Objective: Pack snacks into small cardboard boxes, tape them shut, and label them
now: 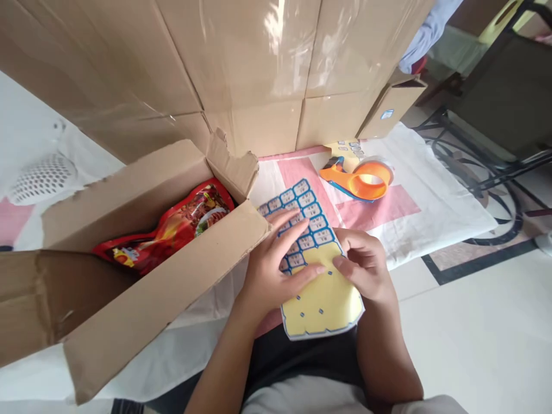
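A sheet of stickers [317,233] lies tilted in front of me, with blue-bordered printed labels on its upper part. Its lower part is bare yellow backing with a few small blue marks. My left hand [276,267] rests over the sheet with fingers spread across the labels and the thumb on the yellow backing. At the sheet's right edge, my right hand [364,264] grips it, thumb on top and the other fingers partly hidden behind. Left of my hands stands an open cardboard box [172,305], with a red food packet [172,227] inside.
An orange tape dispenser [366,178] sits on the pink and white cloth [440,201], beside another yellow sheet [345,148]. Large taped cartons [254,57] form a wall behind. A smaller box [390,109] and a dark chair [509,92] are at right.
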The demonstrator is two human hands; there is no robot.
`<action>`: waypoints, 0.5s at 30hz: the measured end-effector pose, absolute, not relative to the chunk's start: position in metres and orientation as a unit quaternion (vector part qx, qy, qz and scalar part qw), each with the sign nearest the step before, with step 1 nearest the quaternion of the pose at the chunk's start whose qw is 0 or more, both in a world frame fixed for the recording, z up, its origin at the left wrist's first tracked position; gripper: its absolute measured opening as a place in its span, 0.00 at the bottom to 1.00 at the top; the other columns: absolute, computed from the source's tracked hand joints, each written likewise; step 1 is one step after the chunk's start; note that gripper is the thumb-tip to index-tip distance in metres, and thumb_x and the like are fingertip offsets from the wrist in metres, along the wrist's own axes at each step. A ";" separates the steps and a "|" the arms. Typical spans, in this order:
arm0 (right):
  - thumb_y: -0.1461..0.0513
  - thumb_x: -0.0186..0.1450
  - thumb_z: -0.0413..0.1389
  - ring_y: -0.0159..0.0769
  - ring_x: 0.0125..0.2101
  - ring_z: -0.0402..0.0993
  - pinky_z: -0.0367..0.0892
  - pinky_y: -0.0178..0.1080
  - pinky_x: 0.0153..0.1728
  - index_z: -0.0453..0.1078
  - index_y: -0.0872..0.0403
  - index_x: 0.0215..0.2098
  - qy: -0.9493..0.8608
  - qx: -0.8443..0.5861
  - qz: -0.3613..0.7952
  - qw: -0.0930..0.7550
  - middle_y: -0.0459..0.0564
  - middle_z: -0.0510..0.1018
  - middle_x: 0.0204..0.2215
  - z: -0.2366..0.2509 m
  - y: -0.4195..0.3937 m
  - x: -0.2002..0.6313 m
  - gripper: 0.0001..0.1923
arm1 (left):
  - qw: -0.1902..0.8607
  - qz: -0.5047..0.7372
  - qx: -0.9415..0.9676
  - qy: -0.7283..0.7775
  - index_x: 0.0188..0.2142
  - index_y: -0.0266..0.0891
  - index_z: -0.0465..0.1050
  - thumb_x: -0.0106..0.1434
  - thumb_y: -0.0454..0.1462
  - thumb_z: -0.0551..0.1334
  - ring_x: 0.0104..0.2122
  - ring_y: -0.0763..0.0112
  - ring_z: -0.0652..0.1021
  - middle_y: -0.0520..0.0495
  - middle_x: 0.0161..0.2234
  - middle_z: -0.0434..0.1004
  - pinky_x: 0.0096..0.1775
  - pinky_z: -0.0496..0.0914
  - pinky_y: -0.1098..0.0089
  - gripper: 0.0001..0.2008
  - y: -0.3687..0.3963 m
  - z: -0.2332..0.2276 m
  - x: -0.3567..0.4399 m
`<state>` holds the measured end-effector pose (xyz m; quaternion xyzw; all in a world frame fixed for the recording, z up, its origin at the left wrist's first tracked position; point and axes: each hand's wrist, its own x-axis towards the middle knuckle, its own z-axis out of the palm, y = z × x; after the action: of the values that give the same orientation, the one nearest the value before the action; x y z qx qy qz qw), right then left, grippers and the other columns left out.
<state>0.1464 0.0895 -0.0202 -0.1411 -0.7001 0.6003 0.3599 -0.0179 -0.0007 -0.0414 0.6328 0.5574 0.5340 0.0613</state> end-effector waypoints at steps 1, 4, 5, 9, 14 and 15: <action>0.60 0.69 0.59 0.29 0.23 0.59 0.56 0.35 0.25 0.57 0.51 0.26 -0.684 -0.160 0.610 0.368 0.41 0.64 0.24 -0.021 0.086 0.144 0.17 | 0.066 0.530 0.644 0.548 0.62 0.44 0.68 0.62 0.44 0.72 0.64 0.54 0.71 0.39 0.62 0.71 0.65 0.67 0.51 0.30 -0.002 -0.042 -0.019; 0.60 0.68 0.61 0.28 0.21 0.58 0.55 0.33 0.22 0.62 0.48 0.37 -0.650 -0.227 0.630 0.359 0.39 0.66 0.24 -0.019 0.074 0.136 0.11 | 0.086 0.520 0.647 0.550 0.61 0.45 0.68 0.63 0.43 0.71 0.63 0.54 0.73 0.40 0.62 0.73 0.65 0.67 0.51 0.28 -0.007 -0.043 -0.023; 0.60 0.69 0.61 0.27 0.19 0.56 0.53 0.33 0.20 0.63 0.47 0.43 -0.644 -0.242 0.633 0.355 0.38 0.67 0.23 -0.017 0.071 0.133 0.10 | 0.094 0.519 0.643 0.555 0.61 0.46 0.68 0.64 0.42 0.70 0.62 0.55 0.74 0.41 0.62 0.73 0.65 0.67 0.51 0.27 -0.008 -0.043 -0.025; 0.62 0.71 0.59 0.28 0.17 0.58 0.52 0.33 0.19 0.64 0.46 0.53 -0.677 -0.271 0.598 0.333 0.36 0.69 0.20 -0.009 0.065 0.127 0.14 | 0.124 0.524 0.628 0.562 0.62 0.45 0.67 0.66 0.40 0.67 0.61 0.57 0.75 0.43 0.60 0.75 0.64 0.69 0.54 0.26 -0.012 -0.043 -0.034; 0.64 0.69 0.61 0.32 0.26 0.69 0.65 0.37 0.27 0.75 0.48 0.41 -0.763 -0.258 0.504 0.313 0.43 0.74 0.25 -0.011 0.074 0.127 0.04 | 0.105 0.514 0.609 0.595 0.56 0.45 0.70 0.65 0.40 0.67 0.61 0.54 0.75 0.42 0.59 0.75 0.64 0.69 0.51 0.20 -0.014 -0.045 -0.039; 0.64 0.69 0.60 0.33 0.28 0.70 0.66 0.39 0.30 0.76 0.48 0.40 -0.770 -0.243 0.502 0.311 0.45 0.75 0.27 -0.013 0.077 0.127 0.04 | 0.098 0.509 0.604 0.606 0.56 0.46 0.71 0.65 0.41 0.67 0.62 0.52 0.74 0.42 0.59 0.75 0.64 0.69 0.50 0.20 -0.014 -0.045 -0.039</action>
<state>0.1270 0.0771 -0.0129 -0.2432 -0.7696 0.5018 0.3111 -0.0389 -0.0136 -0.0454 0.6036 0.6056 0.5093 0.0978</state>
